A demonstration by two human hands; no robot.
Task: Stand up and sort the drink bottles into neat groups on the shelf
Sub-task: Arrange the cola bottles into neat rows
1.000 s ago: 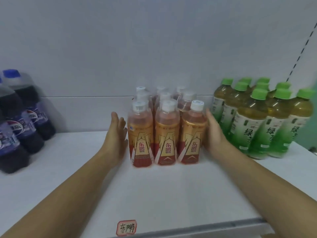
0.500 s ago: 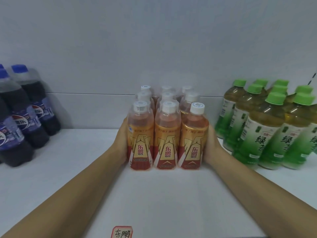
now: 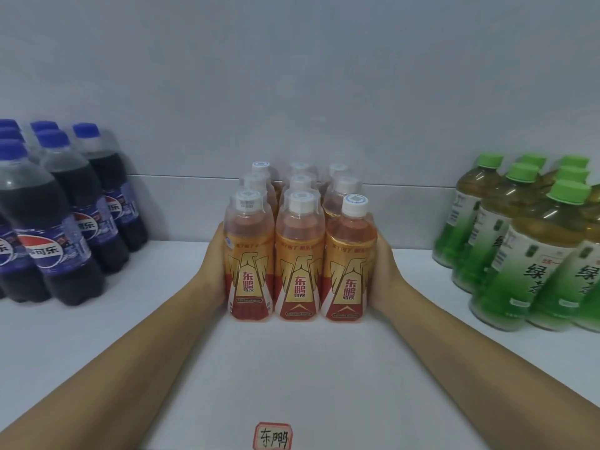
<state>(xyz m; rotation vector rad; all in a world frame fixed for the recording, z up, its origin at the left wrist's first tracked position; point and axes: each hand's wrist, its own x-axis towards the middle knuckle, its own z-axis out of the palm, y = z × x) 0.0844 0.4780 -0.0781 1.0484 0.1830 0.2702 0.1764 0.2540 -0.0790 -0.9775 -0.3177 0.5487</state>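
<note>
Nine orange energy drink bottles [image 3: 300, 254] stand in a tight block in the middle of the shelf [image 3: 292, 368], near its back edge. The left hand [image 3: 217, 264] and right hand [image 3: 383, 271] press flat on the block's two sides. The bottles look full, heavy and smooth, so squeeze low on the labels. The fingers are hidden behind the bottles. The cola bottles [image 3: 61, 222] and green tea bottles [image 3: 526, 241] are cut off at the edges.

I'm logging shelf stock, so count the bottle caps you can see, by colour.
White caps, orange bottles: 9
Blue caps, cola bottles: 6 in view; the group is cut by the left edge
Green caps, green tea bottles: 6 in view; the group is cut by the right edge
Total: 21 in view
</note>
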